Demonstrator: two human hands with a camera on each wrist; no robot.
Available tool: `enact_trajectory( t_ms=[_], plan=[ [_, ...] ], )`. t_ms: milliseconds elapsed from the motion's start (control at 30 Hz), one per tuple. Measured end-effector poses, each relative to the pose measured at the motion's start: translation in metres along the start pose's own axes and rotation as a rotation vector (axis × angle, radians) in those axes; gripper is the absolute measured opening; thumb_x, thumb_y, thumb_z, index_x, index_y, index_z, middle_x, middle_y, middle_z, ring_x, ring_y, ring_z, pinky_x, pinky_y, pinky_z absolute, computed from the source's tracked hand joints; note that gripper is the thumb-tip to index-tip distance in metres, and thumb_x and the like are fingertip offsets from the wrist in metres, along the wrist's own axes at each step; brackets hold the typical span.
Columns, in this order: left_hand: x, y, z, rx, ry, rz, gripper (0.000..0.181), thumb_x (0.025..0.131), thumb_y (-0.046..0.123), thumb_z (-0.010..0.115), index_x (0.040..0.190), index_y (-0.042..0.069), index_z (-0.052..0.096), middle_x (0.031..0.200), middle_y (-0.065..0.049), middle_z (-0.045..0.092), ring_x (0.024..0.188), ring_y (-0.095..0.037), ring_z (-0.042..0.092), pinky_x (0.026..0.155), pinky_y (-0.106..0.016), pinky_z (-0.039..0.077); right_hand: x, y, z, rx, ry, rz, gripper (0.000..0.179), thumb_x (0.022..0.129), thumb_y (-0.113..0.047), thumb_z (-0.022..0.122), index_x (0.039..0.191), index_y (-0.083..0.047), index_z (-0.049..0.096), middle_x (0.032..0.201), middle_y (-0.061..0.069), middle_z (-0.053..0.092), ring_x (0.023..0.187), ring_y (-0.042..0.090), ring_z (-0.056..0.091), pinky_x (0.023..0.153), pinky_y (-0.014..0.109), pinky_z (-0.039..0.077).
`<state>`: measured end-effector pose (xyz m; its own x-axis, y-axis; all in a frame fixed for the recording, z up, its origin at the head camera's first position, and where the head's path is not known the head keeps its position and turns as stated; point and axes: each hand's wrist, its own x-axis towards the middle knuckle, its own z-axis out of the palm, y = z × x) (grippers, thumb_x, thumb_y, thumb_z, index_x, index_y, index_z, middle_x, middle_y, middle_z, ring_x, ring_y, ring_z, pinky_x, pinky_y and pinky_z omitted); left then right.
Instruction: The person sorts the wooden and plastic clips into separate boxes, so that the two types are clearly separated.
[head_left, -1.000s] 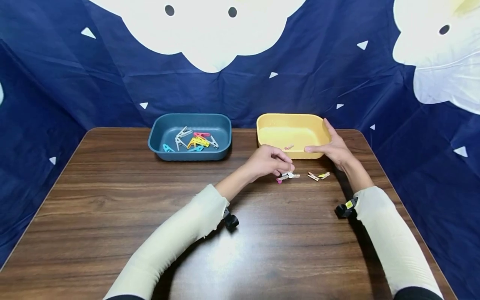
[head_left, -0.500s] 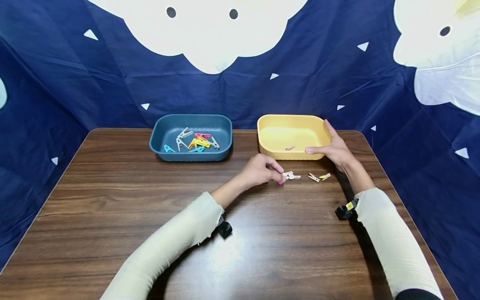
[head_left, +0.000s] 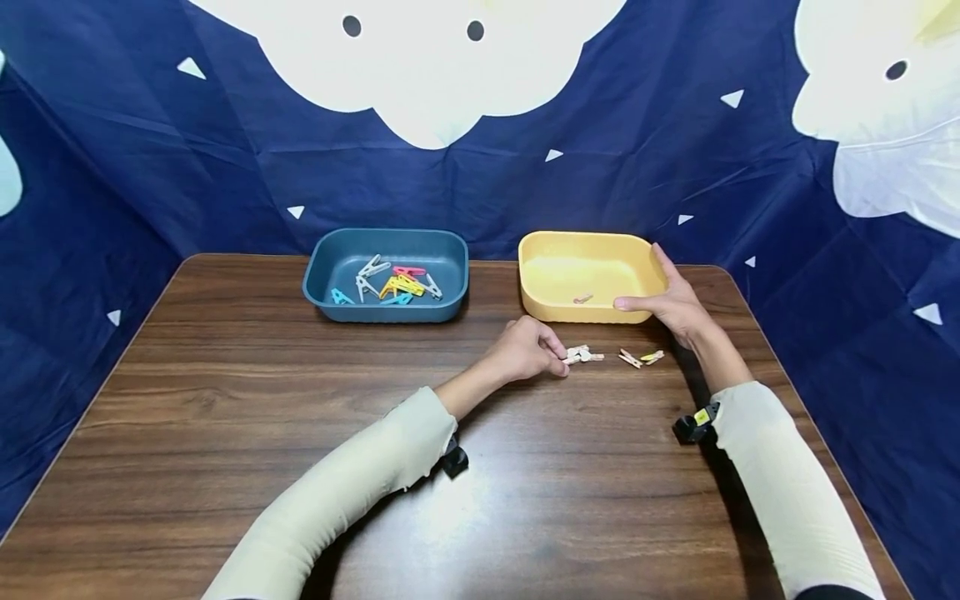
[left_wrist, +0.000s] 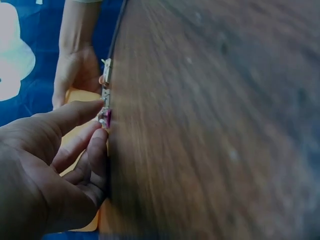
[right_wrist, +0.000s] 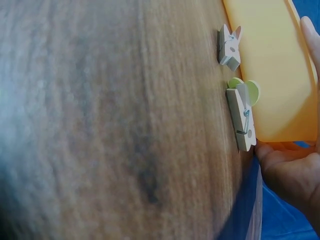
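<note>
Thumb and fingers of my left hand (head_left: 525,350) pinch the left end of a small cluster of wooden clothespins (head_left: 582,355) on the table. In the left wrist view a pink-trimmed clothespin (left_wrist: 108,118) shows between those fingertips. My right hand (head_left: 678,312) holds the right end of a yellow bin (head_left: 555,311), thumb on its front and fingers along its side. One small pinkish clothespin (head_left: 582,298) lies inside. Before the bin are two more wooden clothespins: a plain one (right_wrist: 229,49) and one with a green decoration (right_wrist: 241,119).
Left of the yellow bin stands a blue bin (head_left: 384,313) containing several plastic clothespins (head_left: 405,285) in white, yellow, red and light blue. Both bins sit at the back edge of the wooden table (head_left: 225,400), against a dark blue curtain (head_left: 360,183).
My left hand has shifted back and down from over the cluster to its left end, and its fingers now cover the pink piece. The right hand stays on the yellow bin.
</note>
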<state>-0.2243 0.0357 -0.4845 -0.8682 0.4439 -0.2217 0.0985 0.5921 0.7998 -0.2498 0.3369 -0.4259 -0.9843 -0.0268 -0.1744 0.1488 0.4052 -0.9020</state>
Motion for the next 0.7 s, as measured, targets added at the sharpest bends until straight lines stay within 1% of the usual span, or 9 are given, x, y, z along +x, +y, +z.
enact_trajectory(
  t_ms=[133, 233, 400, 567, 600, 700],
  plan=[
    [-0.002, 0.003, -0.003, 0.009, -0.003, -0.042, 0.025, 0.075, 0.035, 0.109, 0.077, 0.04, 0.085, 0.074, 0.023, 0.081, 0.085, 0.0, 0.076, 0.094, -0.027, 0.058, 0.001, 0.002, 0.001, 0.01, 0.004, -0.005, 0.141, 0.091, -0.01, 0.095, 0.183, -0.035, -0.008, 0.193, 0.003, -0.002, 0.177, 0.028, 0.013, 0.146, 0.045, 0.013],
    [-0.004, 0.005, -0.005, 0.033, 0.009, -0.047, 0.025, 0.075, 0.036, 0.109, 0.075, 0.041, 0.085, 0.074, 0.024, 0.08, 0.088, -0.003, 0.073, 0.093, -0.027, 0.057, 0.001, 0.002, 0.001, 0.004, 0.01, -0.013, 0.141, 0.09, -0.011, 0.096, 0.183, -0.035, -0.008, 0.193, 0.003, -0.002, 0.178, 0.028, 0.013, 0.146, 0.045, 0.013],
    [-0.009, 0.007, -0.006, 0.071, 0.033, -0.022, 0.024, 0.077, 0.036, 0.107, 0.072, 0.043, 0.084, 0.077, 0.027, 0.078, 0.097, -0.007, 0.069, 0.098, -0.029, 0.057, 0.0, 0.0, 0.002, 0.006, 0.011, -0.011, 0.141, 0.09, -0.011, 0.096, 0.183, -0.034, -0.007, 0.193, 0.004, -0.001, 0.177, 0.029, 0.014, 0.146, 0.045, 0.014],
    [-0.011, 0.006, -0.005, 0.068, 0.024, -0.004, 0.025, 0.079, 0.036, 0.106, 0.072, 0.044, 0.083, 0.078, 0.027, 0.078, 0.102, -0.011, 0.069, 0.102, -0.032, 0.058, -0.001, 0.0, 0.002, 0.018, 0.009, -0.009, 0.141, 0.09, -0.009, 0.095, 0.183, -0.034, -0.007, 0.193, 0.004, 0.0, 0.177, 0.029, 0.016, 0.146, 0.046, 0.015],
    [-0.01, 0.004, -0.005, 0.065, 0.022, -0.002, 0.025, 0.08, 0.036, 0.105, 0.072, 0.045, 0.083, 0.078, 0.027, 0.078, 0.102, -0.012, 0.069, 0.102, -0.032, 0.057, -0.001, 0.0, 0.002, 0.019, 0.009, -0.009, 0.141, 0.09, -0.009, 0.095, 0.183, -0.034, -0.007, 0.193, 0.004, 0.0, 0.177, 0.029, 0.016, 0.146, 0.046, 0.015],
    [-0.009, 0.002, -0.005, 0.058, 0.022, 0.015, 0.024, 0.08, 0.036, 0.105, 0.072, 0.045, 0.084, 0.079, 0.027, 0.078, 0.099, -0.01, 0.068, 0.098, -0.03, 0.056, 0.0, 0.001, 0.002, 0.019, 0.01, -0.01, 0.141, 0.09, -0.01, 0.095, 0.183, -0.034, -0.007, 0.193, 0.004, 0.0, 0.177, 0.029, 0.015, 0.146, 0.046, 0.015]
  ],
)
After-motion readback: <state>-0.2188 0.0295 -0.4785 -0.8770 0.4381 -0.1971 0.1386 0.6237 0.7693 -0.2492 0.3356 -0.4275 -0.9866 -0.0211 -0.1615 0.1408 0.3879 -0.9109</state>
